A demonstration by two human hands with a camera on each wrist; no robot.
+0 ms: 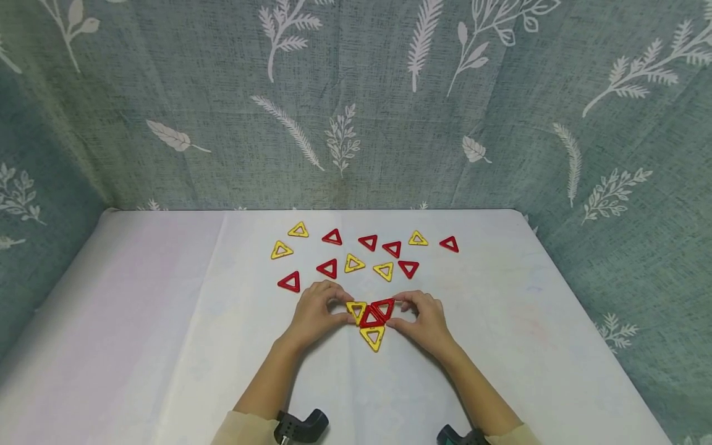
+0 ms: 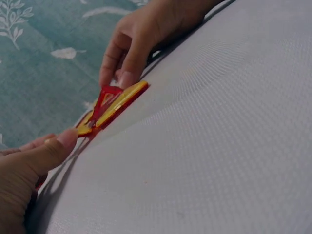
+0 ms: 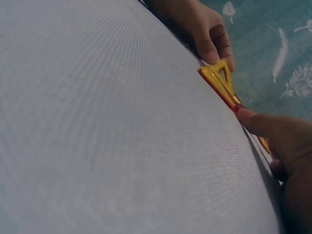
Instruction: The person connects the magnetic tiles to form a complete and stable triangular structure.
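Note:
Four-part wording aside, a small cluster of magnetic-looking triangle tiles lies before me in the head view. My left hand pinches a yellow triangle tile at the cluster's left, between thumb and fingers. My right hand pinches a red triangle tile at its upper right. Between them sits another red triangle tile, with a yellow triangle tile against its lower edge. In the left wrist view, the red tile by the right hand stands tilted up from the table.
Beyond the hands lie several loose red triangle tiles and yellow triangle tiles, spread across the white table. A green leaf-patterned cloth stands behind the table and along its sides.

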